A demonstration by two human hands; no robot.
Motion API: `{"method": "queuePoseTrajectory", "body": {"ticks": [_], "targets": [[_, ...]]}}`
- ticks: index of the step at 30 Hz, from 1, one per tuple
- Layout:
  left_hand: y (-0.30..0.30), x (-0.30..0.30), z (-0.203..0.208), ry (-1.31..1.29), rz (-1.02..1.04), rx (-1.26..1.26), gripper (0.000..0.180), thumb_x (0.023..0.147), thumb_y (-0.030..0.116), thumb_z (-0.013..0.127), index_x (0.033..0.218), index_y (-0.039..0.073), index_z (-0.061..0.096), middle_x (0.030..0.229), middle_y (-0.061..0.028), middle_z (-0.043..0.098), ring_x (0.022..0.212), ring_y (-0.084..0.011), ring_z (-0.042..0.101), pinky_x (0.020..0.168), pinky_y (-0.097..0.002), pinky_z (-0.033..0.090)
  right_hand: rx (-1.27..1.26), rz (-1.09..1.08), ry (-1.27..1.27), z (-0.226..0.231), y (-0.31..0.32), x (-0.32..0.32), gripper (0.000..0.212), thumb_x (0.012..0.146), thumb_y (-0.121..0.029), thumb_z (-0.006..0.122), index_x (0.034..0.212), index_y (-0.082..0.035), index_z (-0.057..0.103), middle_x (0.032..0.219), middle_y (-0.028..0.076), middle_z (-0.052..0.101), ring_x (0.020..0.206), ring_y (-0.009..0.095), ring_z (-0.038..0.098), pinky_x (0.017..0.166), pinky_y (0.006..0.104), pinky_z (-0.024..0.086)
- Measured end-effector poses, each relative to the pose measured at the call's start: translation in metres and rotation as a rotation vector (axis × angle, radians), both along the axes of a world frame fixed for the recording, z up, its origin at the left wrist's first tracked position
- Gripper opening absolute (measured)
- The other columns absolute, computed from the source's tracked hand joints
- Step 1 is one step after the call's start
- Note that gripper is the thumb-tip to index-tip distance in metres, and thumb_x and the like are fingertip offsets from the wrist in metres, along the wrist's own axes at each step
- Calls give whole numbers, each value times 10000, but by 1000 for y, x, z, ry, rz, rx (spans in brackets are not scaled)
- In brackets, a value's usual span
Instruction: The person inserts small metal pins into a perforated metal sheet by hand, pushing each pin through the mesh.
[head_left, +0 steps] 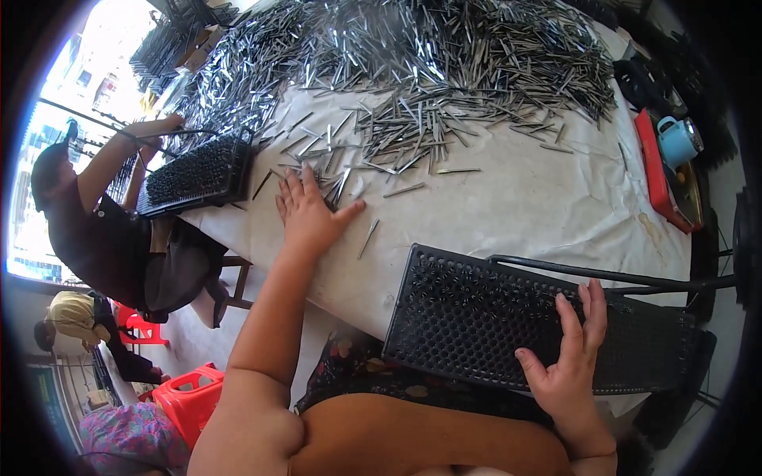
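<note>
My left hand point(312, 218) reaches over the pale table covering with its fingers spread. Its fingertips touch or hover at a few slim metal pieces point(341, 186) at the near edge of a large heap; their exact kind is too small to tell. A single slim piece point(367, 238) lies apart, close to that hand's thumb. My right hand point(567, 349) is over a long black tray point(468, 317) full of round holes, its fingers apart and nothing visible in them. Slim pieces stand in some holes along the tray's far side. The tray slants across the table's near right edge.
The heap of metal pieces point(413, 47) fills the table's far side. A black bar point(603, 275) runs past the tray's far edge. At right stand a red box point(655, 170) and a light blue mug point(679, 143). Another person point(95, 214) works at left beside a second tray point(198, 170).
</note>
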State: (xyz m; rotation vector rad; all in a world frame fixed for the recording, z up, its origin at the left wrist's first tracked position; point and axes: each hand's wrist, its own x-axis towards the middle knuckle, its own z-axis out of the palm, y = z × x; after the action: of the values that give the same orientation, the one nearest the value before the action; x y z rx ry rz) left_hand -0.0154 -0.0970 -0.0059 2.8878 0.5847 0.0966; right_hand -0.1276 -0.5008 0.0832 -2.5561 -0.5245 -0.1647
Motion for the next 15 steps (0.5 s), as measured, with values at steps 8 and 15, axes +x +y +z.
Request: {"method": "queuePoseTrajectory", "body": {"ticks": [8,15], "targets": [[15,88,-4,-28,-364,-18,1165,722,649,746,1532,-15,238,1600,-237,225,1493,-376,192,1218,-432,154,-130,71,-1,7,2,1,684,720,-237,815,1317,-48,539,1447,177,443,1369,426,354,1116,610,237],[34,143,-15,-297,-329,-516,992,842,602,658,1505,-43,299,1501,-308,377,1431,-380,348,1190,-417,231,32,10,-16,5,4,0,683,710,-242,823,1305,-44,552,1431,191,450,1345,423,382,1115,585,254]]}}
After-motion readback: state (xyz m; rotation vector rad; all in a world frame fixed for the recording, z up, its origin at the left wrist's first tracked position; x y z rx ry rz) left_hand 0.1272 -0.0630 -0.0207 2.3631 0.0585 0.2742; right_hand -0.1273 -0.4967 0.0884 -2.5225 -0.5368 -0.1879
